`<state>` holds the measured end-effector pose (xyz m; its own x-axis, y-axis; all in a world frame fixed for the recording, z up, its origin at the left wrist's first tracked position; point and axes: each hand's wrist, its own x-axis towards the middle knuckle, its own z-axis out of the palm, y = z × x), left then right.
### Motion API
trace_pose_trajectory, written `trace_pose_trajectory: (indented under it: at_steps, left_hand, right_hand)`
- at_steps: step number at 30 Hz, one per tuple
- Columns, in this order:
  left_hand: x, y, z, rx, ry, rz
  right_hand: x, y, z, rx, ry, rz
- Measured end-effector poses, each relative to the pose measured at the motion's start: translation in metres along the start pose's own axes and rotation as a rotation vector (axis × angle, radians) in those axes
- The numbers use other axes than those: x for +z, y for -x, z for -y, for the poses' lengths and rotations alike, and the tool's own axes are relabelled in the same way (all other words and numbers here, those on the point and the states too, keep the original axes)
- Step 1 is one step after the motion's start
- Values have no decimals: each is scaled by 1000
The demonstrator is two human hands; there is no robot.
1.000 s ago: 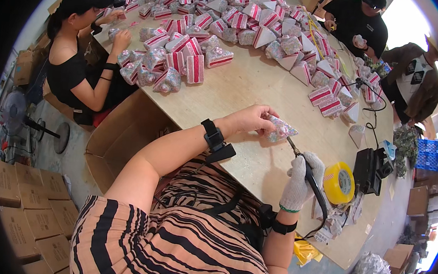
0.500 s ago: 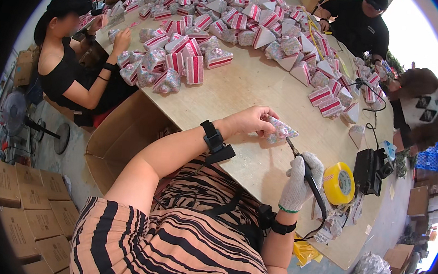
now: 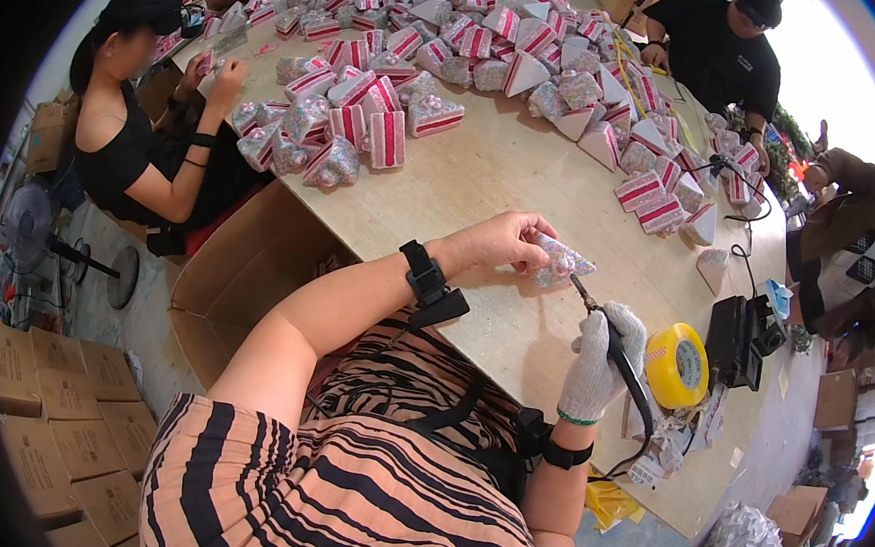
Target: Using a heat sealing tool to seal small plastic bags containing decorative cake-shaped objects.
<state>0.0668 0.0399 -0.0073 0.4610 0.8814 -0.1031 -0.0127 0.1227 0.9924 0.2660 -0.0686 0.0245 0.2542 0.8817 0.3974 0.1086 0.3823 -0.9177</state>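
Observation:
My bare left hand (image 3: 500, 241) is closed on a toy cake slice (image 3: 564, 262), a wedge with a speckled, glittery white-and-pink top, its point turned to the right. In a white knit glove, my right hand (image 3: 602, 362) grips a soldering iron (image 3: 585, 295) with a thin metal tip and a thick black cable. The tip meets the lower edge of the slice near its point; whether it presses in is too small to tell. Beyond my hands, a large heap of similar cake slices (image 3: 388, 139) with pink-red side bands covers the far part of the wooden table (image 3: 441, 209).
A yellow tape roll (image 3: 676, 365) and a black box-shaped device (image 3: 737, 341) are right of my glove, beside paper scraps. An open carton (image 3: 248, 262) stands against the table's left edge. People are at work left and far right; another person is at the right edge.
My hands, the slice and the iron keep their places. The person at the right edge has moved away from the table. The person on the left has brought both hands closer together.

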Motion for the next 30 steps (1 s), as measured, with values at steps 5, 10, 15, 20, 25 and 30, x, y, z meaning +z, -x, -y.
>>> trace_pose_trajectory:
  at_steps: [5,10,15,20,25,30]
  left_hand:
    - [-1,-2,2,16,-30,2]
    - [-1,-2,2,27,-47,0]
    - [-1,-3,2,37,-78,-2]
    - [-2,-3,3,30,-77,-3]
    - [-2,-1,1,15,9,14]
    - [2,6,-7,-84,162,-15]
  right_hand:
    - [0,-3,1,-7,44,2]
    - [-1,-3,4,85,35,1]
    - [1,-6,2,43,64,2]
    - [2,-7,1,47,61,15]
    - [-3,-7,11,54,39,-15]
    - [-9,-11,20,7,-49,-104]
